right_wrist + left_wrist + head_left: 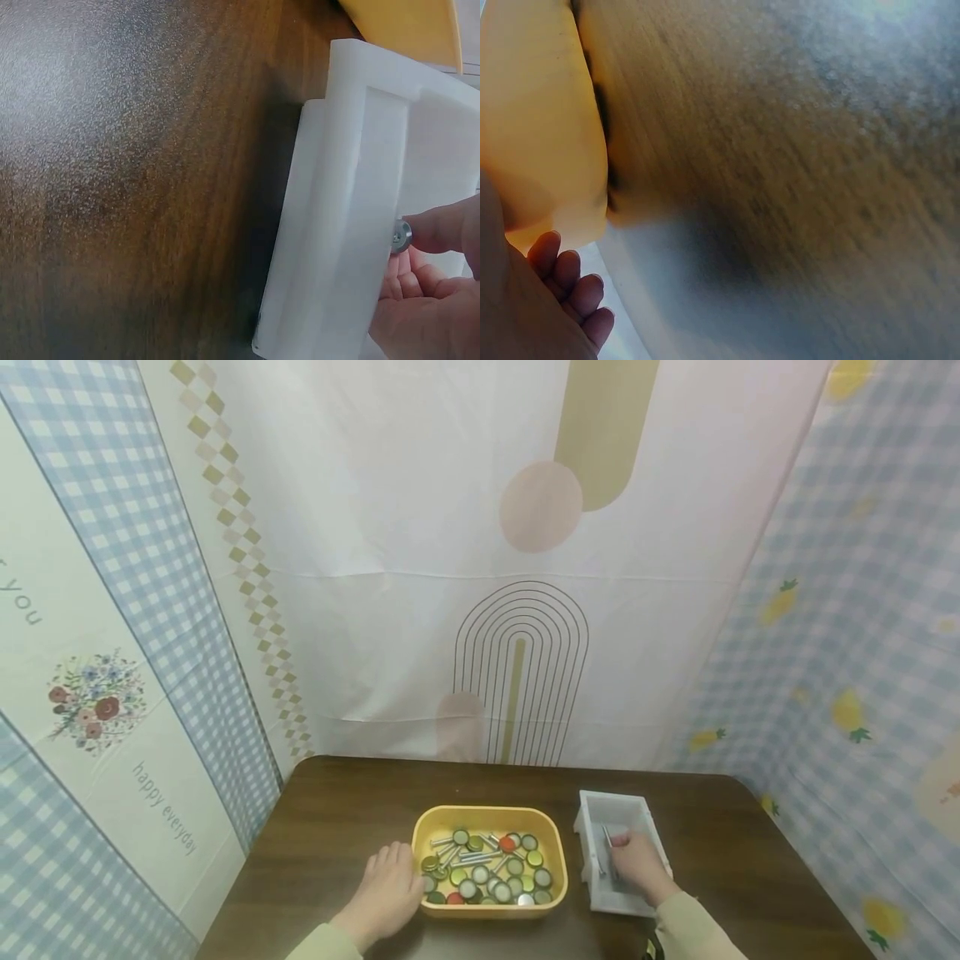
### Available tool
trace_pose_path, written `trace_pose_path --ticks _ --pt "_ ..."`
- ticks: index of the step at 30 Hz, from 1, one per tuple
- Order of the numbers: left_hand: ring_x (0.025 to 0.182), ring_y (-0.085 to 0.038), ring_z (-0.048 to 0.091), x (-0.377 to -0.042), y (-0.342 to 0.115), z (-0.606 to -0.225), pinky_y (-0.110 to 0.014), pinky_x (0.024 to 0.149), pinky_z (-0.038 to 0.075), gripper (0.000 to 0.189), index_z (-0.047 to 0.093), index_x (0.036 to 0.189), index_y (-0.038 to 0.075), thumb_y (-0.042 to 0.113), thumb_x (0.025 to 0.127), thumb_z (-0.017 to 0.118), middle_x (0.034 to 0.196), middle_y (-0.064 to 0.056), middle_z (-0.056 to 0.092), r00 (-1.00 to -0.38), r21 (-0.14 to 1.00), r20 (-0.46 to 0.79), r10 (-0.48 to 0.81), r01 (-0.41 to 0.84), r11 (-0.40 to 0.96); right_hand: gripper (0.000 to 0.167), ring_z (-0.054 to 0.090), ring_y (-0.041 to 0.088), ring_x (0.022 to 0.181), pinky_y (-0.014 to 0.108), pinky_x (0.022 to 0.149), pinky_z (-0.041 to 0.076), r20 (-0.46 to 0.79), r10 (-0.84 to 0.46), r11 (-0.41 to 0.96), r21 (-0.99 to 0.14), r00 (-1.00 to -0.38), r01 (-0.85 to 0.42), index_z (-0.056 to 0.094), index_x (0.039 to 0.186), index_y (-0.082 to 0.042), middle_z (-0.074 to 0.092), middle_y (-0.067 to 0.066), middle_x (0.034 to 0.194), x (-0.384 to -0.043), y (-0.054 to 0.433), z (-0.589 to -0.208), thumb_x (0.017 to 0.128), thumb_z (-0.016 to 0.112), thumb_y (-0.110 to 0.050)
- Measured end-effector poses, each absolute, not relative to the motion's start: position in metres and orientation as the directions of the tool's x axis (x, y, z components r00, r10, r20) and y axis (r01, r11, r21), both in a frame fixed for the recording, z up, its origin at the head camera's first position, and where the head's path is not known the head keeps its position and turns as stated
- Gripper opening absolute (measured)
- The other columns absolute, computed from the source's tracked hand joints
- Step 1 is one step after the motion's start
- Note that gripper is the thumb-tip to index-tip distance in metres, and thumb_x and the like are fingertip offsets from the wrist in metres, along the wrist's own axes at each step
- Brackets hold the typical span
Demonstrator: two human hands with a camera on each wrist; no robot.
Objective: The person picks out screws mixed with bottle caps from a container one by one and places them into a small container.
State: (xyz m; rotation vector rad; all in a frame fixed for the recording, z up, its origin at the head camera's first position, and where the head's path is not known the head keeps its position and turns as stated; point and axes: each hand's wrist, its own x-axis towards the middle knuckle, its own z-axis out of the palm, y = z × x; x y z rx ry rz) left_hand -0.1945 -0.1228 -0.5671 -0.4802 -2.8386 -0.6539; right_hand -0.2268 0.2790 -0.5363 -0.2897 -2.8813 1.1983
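My left hand lies against the left wall of a yellow plastic tray, fingers at its rim. In the left wrist view the fingertips are loosely bent beside the tray's end. Long metal bolts and bottle caps lie mixed in the tray. My right hand is inside a white plastic bin and pinches a bolt. In the right wrist view the round head of the bolt shows between thumb and fingers. Another bolt lies in the bin.
Both containers stand side by side on a dark brown wooden table, the white bin to the right. A patterned cloth hangs behind the table's far edge, with checked cloths on both sides.
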Motion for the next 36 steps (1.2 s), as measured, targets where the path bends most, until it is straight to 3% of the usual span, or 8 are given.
trace_pose_path --ticks 9,15,20,24,27,36 --pt "0.078 -0.018 0.034 -0.196 -0.124 -0.565 -0.043 0.078 0.034 0.017 0.044 0.091 0.010 0.022 0.086 0.055 0.082 0.000 0.033 -0.942 0.393 0.205 0.267 0.329 0.859 0.019 0.058 0.026 0.074 0.038 0.063 0.049 -0.054 0.185 0.730 -0.661 -0.981 0.174 0.062 0.090 0.012 0.063 0.018 0.084 -0.227 0.276 -0.537 0.084 0.054 -0.005" --pt "0.079 -0.019 0.034 -0.194 -0.123 -0.562 -0.044 0.078 0.034 0.017 0.045 0.092 0.008 0.021 0.087 0.054 0.084 -0.001 0.034 -0.945 0.402 0.180 0.274 0.325 0.856 0.015 0.050 0.022 0.064 0.033 0.055 0.042 -0.048 0.178 0.764 -0.623 -0.983 0.169 0.061 0.075 0.003 0.056 0.009 0.071 -0.224 0.275 -0.537 0.085 0.052 -0.004" --pt "0.078 -0.018 0.033 -0.194 -0.124 -0.565 -0.043 0.077 0.034 0.017 0.045 0.092 0.009 0.022 0.087 0.055 0.083 0.001 0.034 -0.939 0.394 0.208 0.274 0.337 0.855 0.017 0.047 0.020 0.061 0.032 0.053 0.040 -0.065 0.180 0.765 -0.618 -0.982 0.181 0.058 0.071 0.000 0.051 0.007 0.069 -0.223 0.273 -0.538 0.085 0.050 -0.004" --pt "0.076 -0.018 0.033 -0.193 -0.123 -0.567 -0.042 0.074 0.033 0.019 0.044 0.091 0.010 0.023 0.086 0.056 0.083 0.002 0.032 -0.925 0.384 0.261 0.275 0.362 0.849 0.015 0.053 0.024 0.067 0.036 0.057 0.044 -0.062 0.170 0.771 -0.613 -0.984 0.172 0.062 0.082 0.007 0.058 0.014 0.077 -0.224 0.273 -0.538 0.083 0.052 -0.003" --pt "0.077 -0.018 0.033 -0.193 -0.123 -0.566 -0.042 0.075 0.034 0.019 0.044 0.091 0.010 0.023 0.085 0.057 0.082 0.002 0.032 -0.926 0.393 0.264 0.270 0.359 0.847 0.022 0.058 0.029 0.078 0.040 0.065 0.049 -0.052 0.167 0.762 -0.626 -0.985 0.162 0.062 0.096 0.011 0.064 0.020 0.090 -0.224 0.273 -0.537 0.082 0.054 -0.004" --pt "0.078 -0.019 0.034 -0.193 -0.123 -0.562 -0.043 0.076 0.034 0.019 0.044 0.091 0.009 0.023 0.087 0.056 0.083 0.000 0.034 -0.944 0.398 0.195 0.266 0.324 0.858 0.031 0.060 0.033 0.089 0.047 0.076 0.049 -0.063 0.183 0.700 -0.692 -0.981 0.175 0.058 0.106 0.011 0.063 0.021 0.098 -0.227 0.274 -0.527 0.088 0.056 -0.014"
